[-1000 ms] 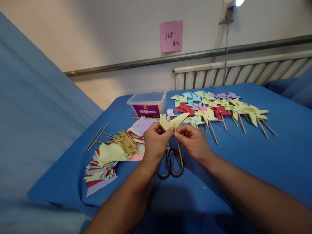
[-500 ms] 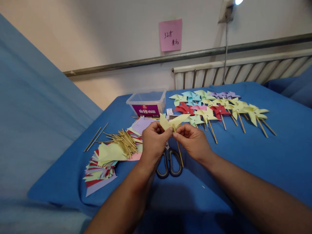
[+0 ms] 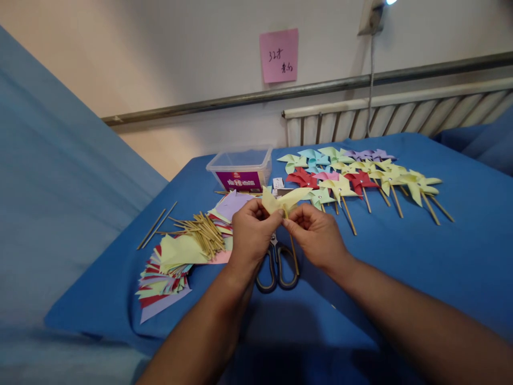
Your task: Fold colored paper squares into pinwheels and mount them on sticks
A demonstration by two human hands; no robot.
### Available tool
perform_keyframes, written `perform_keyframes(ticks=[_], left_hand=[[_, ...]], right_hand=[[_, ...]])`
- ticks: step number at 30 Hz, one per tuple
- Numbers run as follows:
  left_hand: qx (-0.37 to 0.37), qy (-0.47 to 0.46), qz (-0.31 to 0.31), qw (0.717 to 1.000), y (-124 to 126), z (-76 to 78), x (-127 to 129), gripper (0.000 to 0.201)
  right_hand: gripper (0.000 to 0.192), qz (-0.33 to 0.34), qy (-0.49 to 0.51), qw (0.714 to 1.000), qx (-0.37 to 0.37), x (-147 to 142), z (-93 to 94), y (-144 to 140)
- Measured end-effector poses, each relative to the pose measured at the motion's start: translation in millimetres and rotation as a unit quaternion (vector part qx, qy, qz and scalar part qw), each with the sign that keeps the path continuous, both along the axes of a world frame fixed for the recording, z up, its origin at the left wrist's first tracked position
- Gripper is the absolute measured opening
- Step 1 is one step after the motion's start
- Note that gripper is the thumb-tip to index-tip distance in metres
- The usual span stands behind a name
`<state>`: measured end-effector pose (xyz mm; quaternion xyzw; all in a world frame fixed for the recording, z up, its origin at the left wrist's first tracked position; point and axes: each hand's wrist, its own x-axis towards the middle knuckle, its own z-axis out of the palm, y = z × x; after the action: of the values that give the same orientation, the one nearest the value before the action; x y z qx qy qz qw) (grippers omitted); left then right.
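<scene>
Blue-clothed bench (image 3: 401, 267) below pink wall note (image 3: 279, 55). Left hand (image 3: 251, 236), right hand (image 3: 316, 235) both pinch pale yellow paper pinwheel (image 3: 282, 201) on wooden stick above scissors (image 3: 276, 267) (finished pinwheels (image 3: 360, 176) behind).

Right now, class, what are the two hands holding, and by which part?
Both hands hold a yellow paper pinwheel on a wooden stick. The left hand pinches the paper near its centre; the right hand has its grip where paper meets stick.
</scene>
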<state>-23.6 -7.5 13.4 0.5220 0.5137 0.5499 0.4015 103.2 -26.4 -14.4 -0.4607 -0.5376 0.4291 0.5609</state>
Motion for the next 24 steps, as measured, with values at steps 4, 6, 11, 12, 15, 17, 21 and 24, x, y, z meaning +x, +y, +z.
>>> perform_keyframes(ticks=[4, 6, 11, 12, 15, 17, 21, 24], left_hand=[[0.014, 0.006, -0.002, 1.0, -0.4, 0.5, 0.4, 0.02], [0.024, 0.007, -0.005, 1.0, -0.7, 0.0, 0.3, 0.019], [0.019, -0.012, -0.019, 1.0, -2.1, 0.7, 0.3, 0.022], [0.016, -0.015, -0.021, 1.0, -2.5, 1.5, 0.5, 0.022], [0.008, -0.022, -0.029, 0.999, -3.7, 4.3, 1.6, 0.023], [0.008, -0.023, -0.033, 0.999, -4.3, 5.6, 2.1, 0.024], [0.019, -0.018, -0.034, 0.999, -4.8, 5.6, 2.2, 0.023], [0.024, -0.01, -0.035, 0.999, -5.1, 5.3, 2.2, 0.021]], right_hand=[[0.019, -0.011, -0.013, 1.0, 0.01, -1.4, -0.2, -1.3], [0.018, -0.022, -0.025, 0.999, 0.02, -1.9, 0.1, -2.4], [0.017, -0.039, -0.045, 0.998, 0.034, -2.7, 1.6, -4.0], [0.018, -0.044, -0.049, 0.997, 0.037, -2.8, 1.6, -4.0], [0.018, -0.059, -0.057, 0.996, 0.045, -3.1, 1.3, -3.6], [0.017, -0.064, -0.061, 0.995, 0.047, -3.3, 1.2, -3.7], [0.017, -0.071, -0.079, 0.993, 0.057, -3.0, 2.2, -5.0], [0.016, -0.075, -0.094, 0.991, 0.063, -2.4, 2.9, -5.6]])
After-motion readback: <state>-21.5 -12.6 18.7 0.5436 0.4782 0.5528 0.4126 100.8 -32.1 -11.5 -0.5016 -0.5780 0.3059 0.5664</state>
